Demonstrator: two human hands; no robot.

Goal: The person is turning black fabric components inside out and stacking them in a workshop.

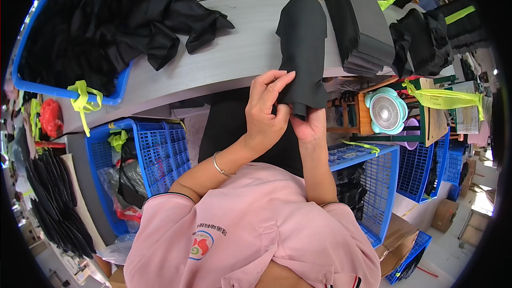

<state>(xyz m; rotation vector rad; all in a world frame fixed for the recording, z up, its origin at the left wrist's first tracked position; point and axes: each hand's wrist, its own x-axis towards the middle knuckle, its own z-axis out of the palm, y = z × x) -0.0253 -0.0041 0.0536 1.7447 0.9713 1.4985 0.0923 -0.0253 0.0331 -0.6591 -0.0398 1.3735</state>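
A long black fabric piece (303, 37) with a rounded far end lies over the table's near edge, its near end lifted in my hands. My left hand (266, 106) is at the left side of that end, thumb and index finger bent against the cloth. From below, my right hand (311, 125) grips the near end, and the cloth hides most of its fingers. To the right of the piece stands a thick stack of black fabric panels (360, 29). Loose black cloth (154, 26) is heaped on the table at the left.
The grey table (245, 21) spans the front. A blue crate (125, 82) holds part of the heap. Blue baskets stand at my left (165, 152) and right (392, 192). A small turquoise fan (386, 111) sits at the right, near yellow-green strips (448, 98).
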